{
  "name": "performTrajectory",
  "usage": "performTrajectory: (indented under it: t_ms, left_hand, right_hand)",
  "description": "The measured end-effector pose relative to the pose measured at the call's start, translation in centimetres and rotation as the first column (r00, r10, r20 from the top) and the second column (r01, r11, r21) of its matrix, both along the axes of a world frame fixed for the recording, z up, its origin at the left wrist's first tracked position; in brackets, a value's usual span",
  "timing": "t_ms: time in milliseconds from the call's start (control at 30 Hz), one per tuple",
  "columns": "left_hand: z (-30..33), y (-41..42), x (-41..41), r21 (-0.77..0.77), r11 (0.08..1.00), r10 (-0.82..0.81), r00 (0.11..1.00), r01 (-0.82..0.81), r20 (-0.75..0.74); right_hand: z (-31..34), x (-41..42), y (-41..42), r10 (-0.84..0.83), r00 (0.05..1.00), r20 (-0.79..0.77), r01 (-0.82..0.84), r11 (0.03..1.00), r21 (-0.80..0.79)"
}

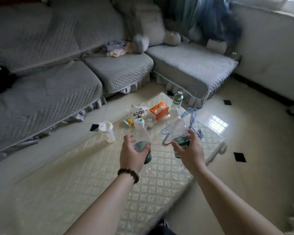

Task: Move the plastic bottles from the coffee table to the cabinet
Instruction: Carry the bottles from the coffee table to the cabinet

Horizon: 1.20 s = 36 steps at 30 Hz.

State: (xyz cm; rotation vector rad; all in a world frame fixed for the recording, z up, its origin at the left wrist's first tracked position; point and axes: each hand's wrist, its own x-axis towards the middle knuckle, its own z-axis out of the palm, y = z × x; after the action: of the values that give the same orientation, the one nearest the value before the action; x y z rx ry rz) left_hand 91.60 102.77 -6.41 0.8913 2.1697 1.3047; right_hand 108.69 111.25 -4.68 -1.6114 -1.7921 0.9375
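Clear plastic fills both our hands. Our left hand [134, 153] wraps around the lower half of one bottle [141, 136], thumb on the near side and fingers curled round the far side over the green label, palm turned inward. That bottle leans away from us, its white cap [139, 122] pointing up and forward. A dark bead bracelet [128, 173] sits on the left wrist, and the forearm reaches out straight from the lower middle of the view.

Our right hand [190, 150] is closed on a second bottle [177, 128] at its green label band, thumb toward us and fingers behind; this bottle also tips forward, and its top is blurred. The two hands are held side by side, a little apart, both lifted above the coffee table [159, 175] with its pale quilted cover.

Beyond the right hand, at the far corner of the table, a third bottle [177, 100] with a green label stands upright. Just ahead of the right hand lie blue wire hangers [192, 119]. Between the hands and farther out sits an orange tissue box [159, 110], with a printed plastic bag [138, 112] beside it. Off to the left of the left hand stands a white jug [107, 131] near the table's edge. Past the table runs a grey sofa [58, 73].
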Motion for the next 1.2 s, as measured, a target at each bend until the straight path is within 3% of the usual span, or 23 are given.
performTrajectory:
  t_ms: [200,400,633,800,1033,1200]
  left_hand:
    - [-0.4,-0.5,4.2,0.012,0.98,-0.2,0.98,0.2,0.02]
    - [-1.2,-0.6,10.8,-0.022,0.886,-0.462,0.887,0.462,0.02]
    - [-0.8,0.1,20.7,-0.031,0.693,-0.716,0.693,0.72,0.083]
    - [-0.6,-0.4,28.8,-0.013,0.488,-0.869,0.488,0.873,0.083]
    - [-0.3,-2.0,40.3,0.005,0.279,-0.945,0.273,0.96,0.182]
    - [-0.8,-1.6,48.6,0.013,0.211,-0.962,0.205,0.977,0.179]
  right_hand:
    - [-0.2,5.0,-4.2,-0.2,0.979,-0.044,0.201,0.979,0.023]
    - [-0.8,11.6,-9.7,-0.421,0.907,-0.027,0.422,0.906,0.035]
    - [-0.9,21.0,-15.8,-0.706,0.708,-0.002,0.706,0.708,0.015]
    - [-1.1,27.4,-19.9,-0.857,0.516,-0.004,0.856,0.515,0.041]
    - [-2.0,35.2,-24.0,-0.942,0.335,-0.028,0.942,0.334,0.029]
    - [-2.7,42.1,-24.4,-0.964,0.262,-0.051,0.965,0.261,0.021]
